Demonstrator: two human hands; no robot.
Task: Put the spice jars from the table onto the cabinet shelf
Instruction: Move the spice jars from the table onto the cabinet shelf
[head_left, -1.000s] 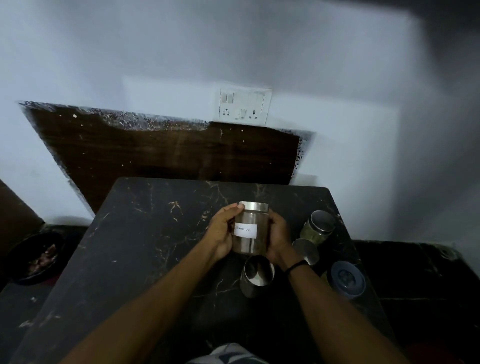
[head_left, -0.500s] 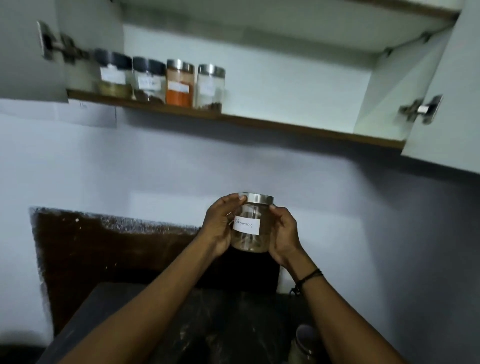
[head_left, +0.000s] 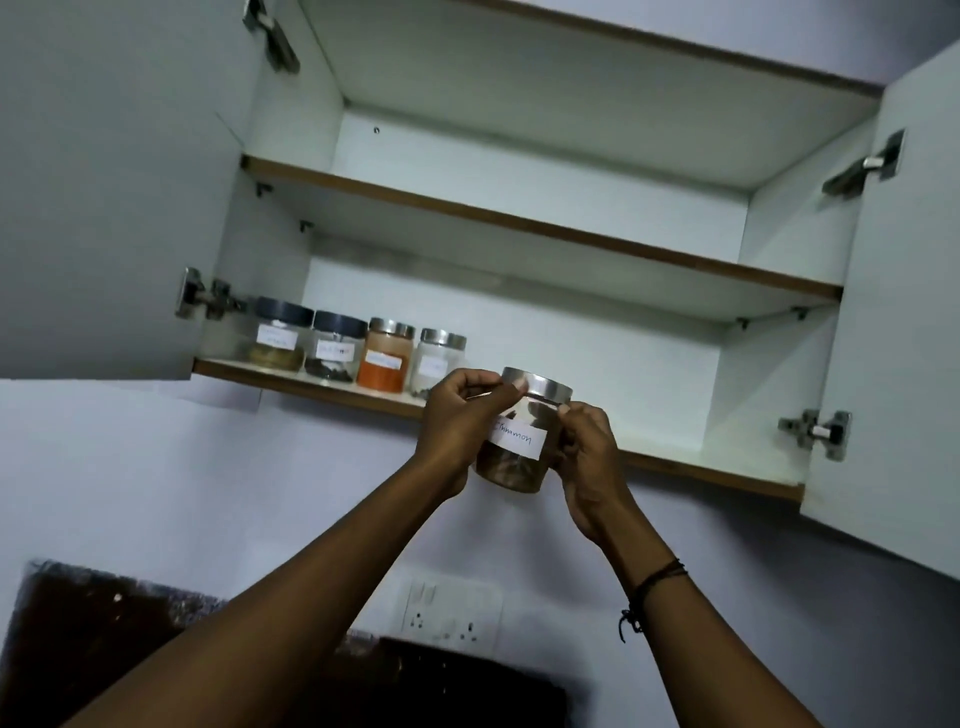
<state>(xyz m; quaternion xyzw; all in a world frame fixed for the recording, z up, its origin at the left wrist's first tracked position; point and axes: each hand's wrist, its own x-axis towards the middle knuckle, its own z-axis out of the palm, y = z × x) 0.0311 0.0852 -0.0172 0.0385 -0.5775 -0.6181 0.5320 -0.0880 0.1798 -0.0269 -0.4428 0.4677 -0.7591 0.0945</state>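
Observation:
I hold a glass cinnamon jar (head_left: 519, 452) with a steel lid and a white label between both hands, slightly tilted, level with the front edge of the lower cabinet shelf (head_left: 701, 470). My left hand (head_left: 457, 421) grips its left side and lid; my right hand (head_left: 589, 447) grips its right side. On the shelf's left part stand several labelled jars: two with dark lids (head_left: 280, 338), an orange-filled one (head_left: 387, 361) and a clear one (head_left: 440, 358), which my left hand partly hides.
Both white cabinet doors hang open, the left door (head_left: 104, 208) and the right door (head_left: 893, 338), with metal hinges. The upper shelf (head_left: 519, 218) holds nothing visible. A wall socket plate (head_left: 449, 613) and a dark wooden panel (head_left: 104, 623) lie below.
Both hands lifted the jar off the table and up to the lower shelf's edge. My view swung upward; the table and its remaining jars dropped out of sight.

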